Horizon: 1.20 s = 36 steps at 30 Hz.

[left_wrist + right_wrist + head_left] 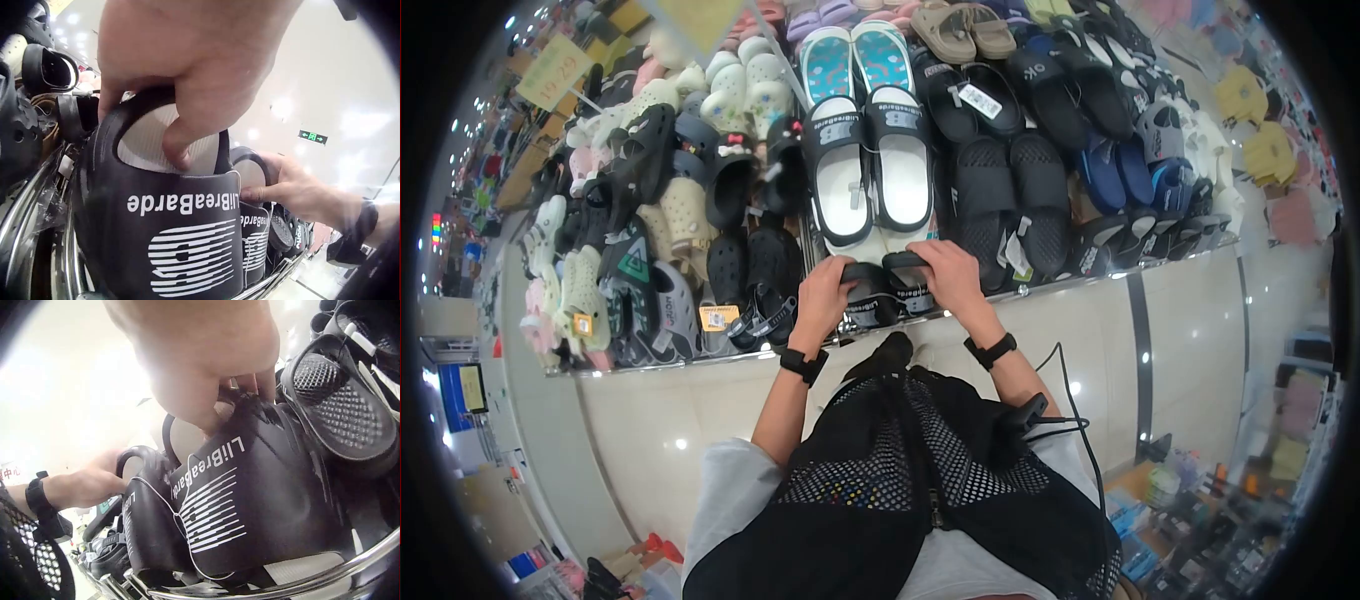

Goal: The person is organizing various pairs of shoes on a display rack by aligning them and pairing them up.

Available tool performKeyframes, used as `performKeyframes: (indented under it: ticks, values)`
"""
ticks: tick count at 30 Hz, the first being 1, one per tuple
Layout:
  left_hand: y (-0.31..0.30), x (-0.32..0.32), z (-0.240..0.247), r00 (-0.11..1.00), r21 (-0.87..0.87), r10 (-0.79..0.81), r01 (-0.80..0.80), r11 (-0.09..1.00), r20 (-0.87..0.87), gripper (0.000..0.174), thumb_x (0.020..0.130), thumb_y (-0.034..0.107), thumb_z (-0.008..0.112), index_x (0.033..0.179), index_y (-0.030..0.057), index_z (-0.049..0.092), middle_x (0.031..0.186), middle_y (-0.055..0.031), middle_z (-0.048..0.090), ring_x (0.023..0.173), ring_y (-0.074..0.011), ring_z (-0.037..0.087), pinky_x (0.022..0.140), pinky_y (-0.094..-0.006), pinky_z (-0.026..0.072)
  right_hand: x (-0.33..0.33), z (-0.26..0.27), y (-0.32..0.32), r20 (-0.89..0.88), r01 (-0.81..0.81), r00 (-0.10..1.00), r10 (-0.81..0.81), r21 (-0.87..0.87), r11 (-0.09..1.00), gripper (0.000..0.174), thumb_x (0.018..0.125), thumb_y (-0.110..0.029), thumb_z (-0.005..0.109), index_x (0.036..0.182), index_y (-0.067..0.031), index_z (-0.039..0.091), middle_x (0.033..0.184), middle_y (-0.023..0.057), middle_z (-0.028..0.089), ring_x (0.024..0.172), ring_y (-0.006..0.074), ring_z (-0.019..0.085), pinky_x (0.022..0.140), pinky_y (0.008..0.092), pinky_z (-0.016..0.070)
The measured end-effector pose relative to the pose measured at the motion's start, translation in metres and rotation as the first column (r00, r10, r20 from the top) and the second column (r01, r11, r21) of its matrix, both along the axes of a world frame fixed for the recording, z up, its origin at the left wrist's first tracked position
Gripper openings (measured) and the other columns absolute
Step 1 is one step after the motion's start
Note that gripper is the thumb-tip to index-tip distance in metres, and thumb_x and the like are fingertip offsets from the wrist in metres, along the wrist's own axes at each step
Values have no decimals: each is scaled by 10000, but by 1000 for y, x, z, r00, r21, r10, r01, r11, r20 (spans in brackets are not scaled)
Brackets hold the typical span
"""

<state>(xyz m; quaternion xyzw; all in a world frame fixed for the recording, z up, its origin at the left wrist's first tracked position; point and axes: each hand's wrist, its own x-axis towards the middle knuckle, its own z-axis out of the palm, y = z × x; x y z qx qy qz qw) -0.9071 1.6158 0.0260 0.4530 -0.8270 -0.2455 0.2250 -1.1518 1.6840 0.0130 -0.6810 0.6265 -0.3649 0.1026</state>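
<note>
At the front edge of the rack, my left hand (824, 292) pinches the end of a black slide sandal (194, 244), its thumb inside the opening against the pale ribbed footbed. My right hand (950, 276) grips the matching slide (262, 494) beside it in the same way. White lettering and a striped logo cover both straps. A thin white cord (177, 515) links the two slides. Just behind them lies another pair of black slides (840, 190) with white footbeds.
Black clogs (772, 280) with an orange tag stand to the left, textured black slides (1040, 205) to the right. Turquoise patterned slides (828, 75) lie farther back. A chrome rail (350, 572) runs along the rack's front, above a tiled floor (1060, 340).
</note>
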Motion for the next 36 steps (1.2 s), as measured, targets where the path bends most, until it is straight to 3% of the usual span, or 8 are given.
performKeyframes:
  ticks: [13,15,17,22,28,31,33,36]
  values:
    - [-17,27,37,966,169,-234,250,953,-110,469,857,74,741,1309,47,619,1187,-129,698,1136,-327,667,991,-416,532,-22,25,-22,4,-185,981,192,281,942,392,811,-119,783,1195,-112,706,1103,101,721,1042,334,664,903,422,543]
    - [-34,39,41,840,391,-107,356,849,-532,490,879,56,724,1356,39,612,1232,-114,716,1148,-253,686,1013,-377,530,-29,43,-26,255,-307,943,212,429,849,533,793,-230,865,1279,-93,696,1167,140,726,1127,321,677,955,404,551]
    - [-59,47,40,832,431,59,224,874,-551,455,923,88,722,1362,29,619,1214,-113,730,1092,-209,695,969,-349,544,-40,61,-32,367,-278,923,119,417,865,741,765,-274,930,1398,-39,625,1336,138,689,1228,254,662,1030,393,541]
    - [-117,26,53,911,273,294,-216,937,-289,615,953,270,749,1460,3,527,1242,-166,702,1097,-247,686,945,-364,540,-72,58,-83,563,14,802,-200,317,948,615,921,-224,809,1440,2,569,1333,181,685,1219,258,661,1029,372,529]
    - [-195,-32,35,880,502,451,-326,801,-149,1108,845,645,774,1506,-157,392,1329,-302,640,1218,-322,657,1016,-377,517,-78,33,-167,466,162,814,-346,391,906,704,997,-488,669,1422,66,580,1256,242,720,1173,287,698,1013,362,522]
    - [-207,-45,37,864,587,479,-309,748,-156,1198,786,696,797,1479,-195,396,1361,-315,622,1247,-330,648,1028,-364,511,-66,34,-184,403,217,823,-401,429,877,858,977,-625,612,1430,103,562,1220,270,726,1179,306,699,1019,368,512]
    - [-209,-51,38,867,618,484,-317,720,-119,1215,776,694,809,1459,-222,395,1359,-316,621,1220,-320,664,995,-364,530,-63,33,-189,477,223,748,-461,474,852,900,927,-604,698,1413,139,555,1238,256,723,1178,301,697,1026,361,507]
    - [-201,-57,50,832,684,511,-244,687,-217,884,791,500,893,1310,-150,595,1214,-220,712,1054,-243,715,882,-331,568,-64,35,-186,617,142,656,-435,466,873,961,870,-547,794,1449,161,499,1311,260,684,1222,298,667,1048,359,496]
